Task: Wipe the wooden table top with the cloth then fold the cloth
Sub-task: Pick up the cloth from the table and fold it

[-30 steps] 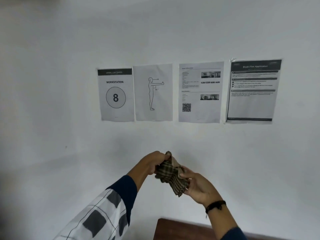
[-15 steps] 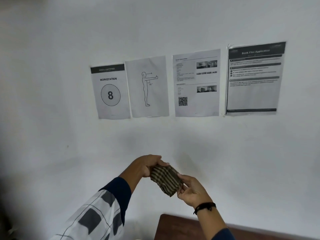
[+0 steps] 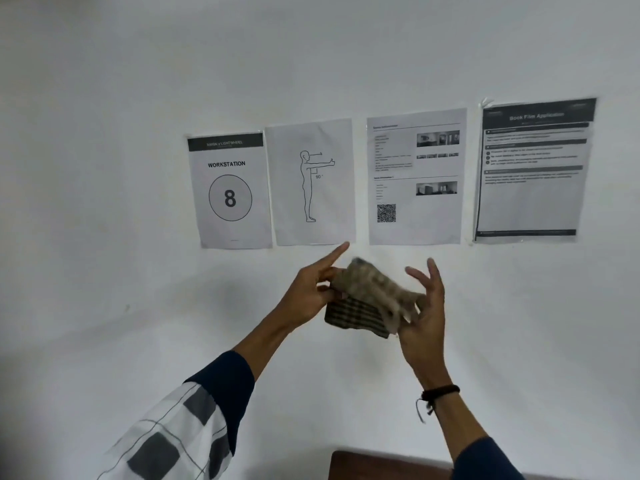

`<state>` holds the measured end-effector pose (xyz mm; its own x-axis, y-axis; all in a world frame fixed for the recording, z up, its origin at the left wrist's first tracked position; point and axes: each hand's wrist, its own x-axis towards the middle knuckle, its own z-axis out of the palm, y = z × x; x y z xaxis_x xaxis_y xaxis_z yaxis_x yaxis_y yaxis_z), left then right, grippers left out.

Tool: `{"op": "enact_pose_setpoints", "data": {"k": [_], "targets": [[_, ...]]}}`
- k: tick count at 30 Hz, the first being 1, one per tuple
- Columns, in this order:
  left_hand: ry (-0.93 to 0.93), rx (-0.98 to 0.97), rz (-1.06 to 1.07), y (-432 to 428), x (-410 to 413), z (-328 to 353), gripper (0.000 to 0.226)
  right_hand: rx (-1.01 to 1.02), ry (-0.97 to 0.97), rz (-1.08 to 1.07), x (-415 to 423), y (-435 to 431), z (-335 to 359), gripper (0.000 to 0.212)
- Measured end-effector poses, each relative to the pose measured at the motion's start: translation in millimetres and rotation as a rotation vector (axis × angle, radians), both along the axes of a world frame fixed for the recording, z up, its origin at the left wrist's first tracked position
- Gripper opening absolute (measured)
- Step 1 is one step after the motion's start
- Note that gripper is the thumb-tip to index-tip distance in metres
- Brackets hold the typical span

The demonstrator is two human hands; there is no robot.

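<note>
We see only a corner of the wooden table top (image 3: 381, 466), cut off by the bottom edge. The upper flap of the cloth (image 3: 372, 299) is motion-blurred, so its pattern there cannot be read. The cloth hides part of the left hand (image 3: 308, 292) fingers and the right hand (image 3: 424, 306) palm (contact there cannot be confirmed). Both sleeves run out of frame. Body text on the two right-hand wall sheets (image 3: 415, 174) is too small and soft to read, as is the QR code.
</note>
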<state>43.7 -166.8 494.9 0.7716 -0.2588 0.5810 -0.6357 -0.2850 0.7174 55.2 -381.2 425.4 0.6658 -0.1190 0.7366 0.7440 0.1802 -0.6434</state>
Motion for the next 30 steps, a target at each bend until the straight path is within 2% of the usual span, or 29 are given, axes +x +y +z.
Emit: {"op": "enact_pose_setpoints", "data": {"k": [2,5,8,13,18,22,24,26,28,30], "targets": [[-0.096,0.001,0.076,0,5,2,0.068,0.001,-0.040,-0.080,-1,8,7,0.080],[-0.194,-0.068,0.221,4,10,-1,0.035,-0.023,-0.062,-0.161,2,15,15,0.057],[-0.063,-0.173,0.235,11,14,-4,0.019,-0.059,0.005,-0.140,8,18,18,0.049],[0.219,-0.186,0.164,33,17,-22,0.017,-0.097,0.201,0.043,17,20,6,0.044],[0.492,-0.321,0.134,56,20,-49,0.025,-0.017,0.612,0.367,27,28,-24,0.045],[0.802,-0.422,0.182,71,26,-80,0.022,0.044,0.779,0.410,31,46,-49,0.047],[0.984,-0.467,0.202,78,27,-96,0.036,0.041,0.848,0.382,33,57,-63,0.045],[1.073,-0.394,0.195,84,27,-114,0.044,0.039,0.933,0.362,36,66,-80,0.039],[1.096,-0.252,0.199,90,27,-134,0.042,0.041,1.052,0.388,39,73,-100,0.029],[1.127,-0.133,0.221,98,27,-153,0.045,0.008,1.149,0.457,40,79,-121,0.029]]}}
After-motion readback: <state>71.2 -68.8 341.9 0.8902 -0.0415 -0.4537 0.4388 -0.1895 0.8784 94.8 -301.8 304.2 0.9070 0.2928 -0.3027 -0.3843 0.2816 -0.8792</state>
